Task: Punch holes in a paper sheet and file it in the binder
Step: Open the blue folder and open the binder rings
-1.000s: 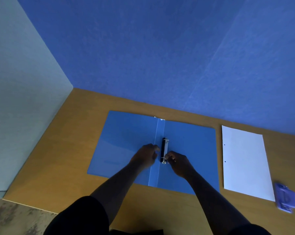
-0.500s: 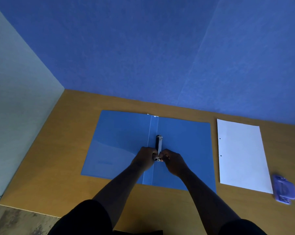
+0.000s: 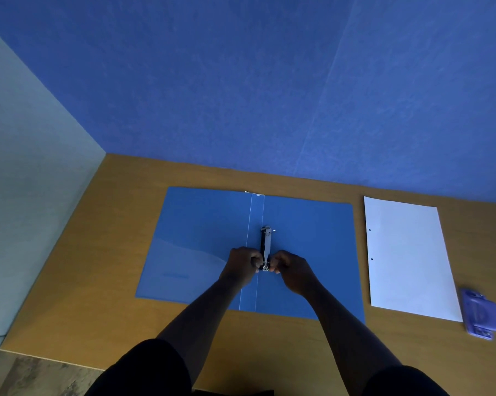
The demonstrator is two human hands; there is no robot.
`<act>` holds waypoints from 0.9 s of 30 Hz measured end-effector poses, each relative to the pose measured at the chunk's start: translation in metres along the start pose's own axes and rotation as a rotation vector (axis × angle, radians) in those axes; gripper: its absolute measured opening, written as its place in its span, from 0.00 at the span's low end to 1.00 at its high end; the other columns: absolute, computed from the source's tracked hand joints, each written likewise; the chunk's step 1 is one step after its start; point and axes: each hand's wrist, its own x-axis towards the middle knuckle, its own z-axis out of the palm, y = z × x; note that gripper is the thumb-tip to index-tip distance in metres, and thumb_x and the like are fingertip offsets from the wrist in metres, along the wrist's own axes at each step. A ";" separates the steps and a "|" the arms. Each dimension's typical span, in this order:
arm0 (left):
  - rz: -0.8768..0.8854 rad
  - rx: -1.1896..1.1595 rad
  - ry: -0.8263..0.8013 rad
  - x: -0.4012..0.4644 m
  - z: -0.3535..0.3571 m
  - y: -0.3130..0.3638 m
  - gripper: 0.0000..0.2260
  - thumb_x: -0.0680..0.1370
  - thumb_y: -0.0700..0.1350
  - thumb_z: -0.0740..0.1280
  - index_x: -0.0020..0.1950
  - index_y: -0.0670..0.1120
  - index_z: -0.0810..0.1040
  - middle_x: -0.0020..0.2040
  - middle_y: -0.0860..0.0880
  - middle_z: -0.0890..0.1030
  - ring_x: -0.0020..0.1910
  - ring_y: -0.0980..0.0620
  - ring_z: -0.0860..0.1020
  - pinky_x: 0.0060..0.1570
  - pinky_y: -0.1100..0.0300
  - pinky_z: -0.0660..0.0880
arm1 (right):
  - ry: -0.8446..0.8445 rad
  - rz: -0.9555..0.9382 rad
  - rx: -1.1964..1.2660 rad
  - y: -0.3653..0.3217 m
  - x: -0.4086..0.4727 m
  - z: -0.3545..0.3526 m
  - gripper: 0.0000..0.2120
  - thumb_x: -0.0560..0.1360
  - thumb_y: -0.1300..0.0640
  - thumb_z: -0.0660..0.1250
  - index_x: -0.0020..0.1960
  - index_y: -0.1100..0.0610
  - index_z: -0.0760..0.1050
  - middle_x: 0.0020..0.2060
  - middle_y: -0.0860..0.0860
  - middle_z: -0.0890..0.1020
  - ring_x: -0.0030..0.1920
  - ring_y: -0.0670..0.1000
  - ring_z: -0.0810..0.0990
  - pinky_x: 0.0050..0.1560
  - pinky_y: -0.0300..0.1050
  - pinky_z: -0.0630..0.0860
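Both hands pinch the near ring of the clip (image 3: 266,248): left hand (image 3: 242,265), right hand (image 3: 291,267) | binder (image 3: 206,238) open flat on table (image 3: 69,281) | punched sheet (image 3: 409,258) well apart at right, punch (image 3: 482,314) beside it | risk: uneven pull may leave the ring shut or nip fingers

Bare desk (image 3: 104,267) left of binder (image 3: 201,241) — paper (image 3: 409,261) blocks right.
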 end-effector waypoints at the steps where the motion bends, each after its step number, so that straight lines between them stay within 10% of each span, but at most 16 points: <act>1: 0.001 -0.001 -0.003 0.000 -0.001 0.000 0.10 0.75 0.31 0.60 0.40 0.36 0.81 0.35 0.43 0.81 0.34 0.50 0.81 0.42 0.53 0.80 | -0.003 -0.003 -0.002 0.000 0.000 -0.001 0.12 0.78 0.63 0.59 0.42 0.51 0.77 0.40 0.47 0.84 0.42 0.43 0.81 0.42 0.34 0.74; 14: -0.016 0.078 -0.031 -0.014 -0.017 0.013 0.11 0.77 0.35 0.65 0.58 0.44 0.76 0.42 0.44 0.83 0.39 0.48 0.83 0.40 0.51 0.82 | 0.009 -0.064 0.015 -0.005 -0.012 -0.016 0.06 0.79 0.62 0.62 0.51 0.53 0.76 0.39 0.46 0.84 0.36 0.34 0.80 0.37 0.27 0.73; 20: -0.015 0.271 0.220 -0.018 -0.018 0.062 0.05 0.77 0.39 0.59 0.49 0.45 0.74 0.41 0.44 0.79 0.37 0.44 0.80 0.34 0.51 0.80 | 0.183 -0.061 -0.010 0.003 -0.028 -0.052 0.08 0.78 0.62 0.61 0.49 0.51 0.75 0.37 0.48 0.83 0.38 0.47 0.82 0.37 0.43 0.78; 27: 0.168 0.200 0.147 -0.007 0.049 0.130 0.13 0.76 0.36 0.58 0.55 0.41 0.79 0.54 0.42 0.81 0.56 0.45 0.79 0.56 0.56 0.75 | 0.368 0.109 -0.113 0.055 -0.058 -0.131 0.09 0.78 0.59 0.60 0.54 0.50 0.75 0.45 0.53 0.83 0.36 0.50 0.81 0.32 0.40 0.74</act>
